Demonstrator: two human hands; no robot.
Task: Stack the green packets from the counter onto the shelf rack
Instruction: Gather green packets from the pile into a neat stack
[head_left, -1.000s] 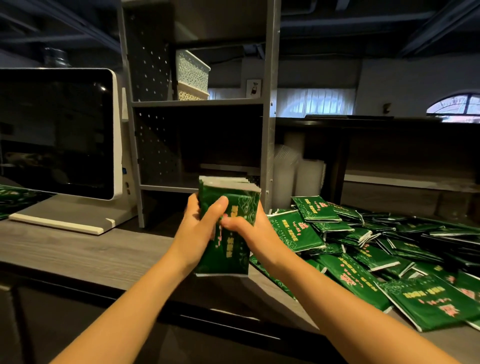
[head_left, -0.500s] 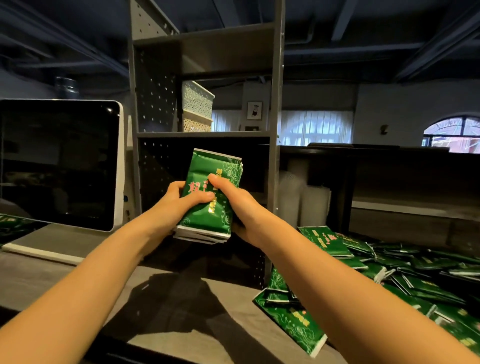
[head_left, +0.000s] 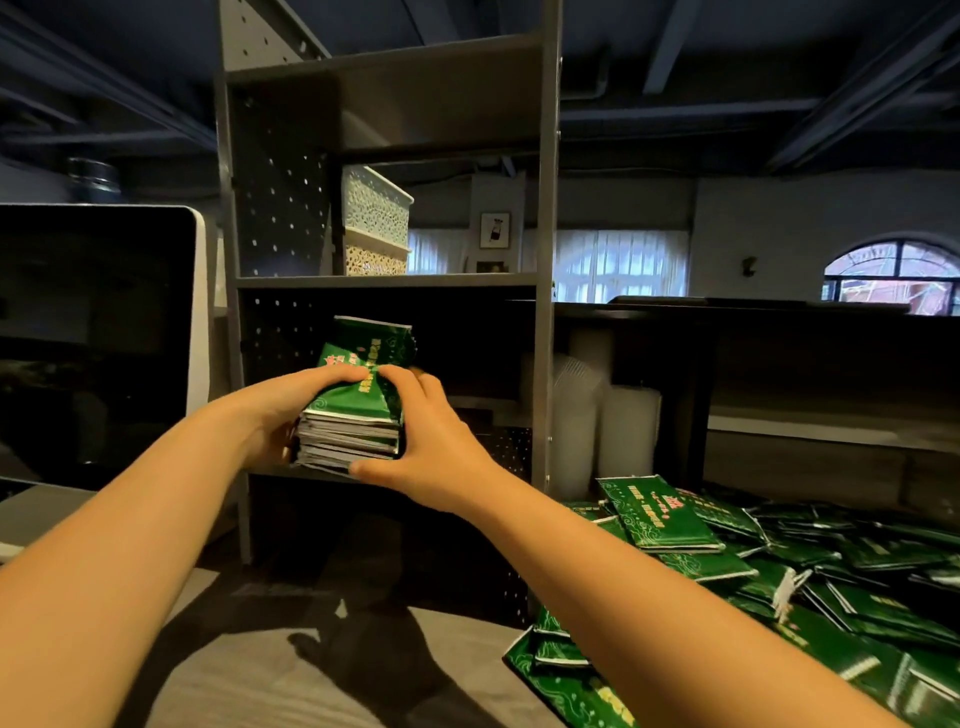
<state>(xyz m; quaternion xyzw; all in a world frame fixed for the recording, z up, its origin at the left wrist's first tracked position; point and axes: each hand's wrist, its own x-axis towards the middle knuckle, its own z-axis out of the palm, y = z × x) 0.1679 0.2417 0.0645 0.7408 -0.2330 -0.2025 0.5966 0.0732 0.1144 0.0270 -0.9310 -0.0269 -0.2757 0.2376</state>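
A thick stack of green packets lies flat at the front edge of the lower shelf of the grey shelf rack. My left hand grips the stack's left side, thumb pressed on the top packet. My right hand grips its right side, thumb under the front corner and fingers over the top. The stack's far end reaches into the dark shelf bay. A loose heap of more green packets covers the counter at the right.
A large dark screen on a white stand sits left of the rack. Two lattice baskets stand on the upper shelf. Stacked clear cups stand right of the rack. The grey counter shows below my arms.
Both hands lifted the stack from above the counter, tipped it flat and carried it forward to the lower shelf's edge. The view has moved closer to the rack.
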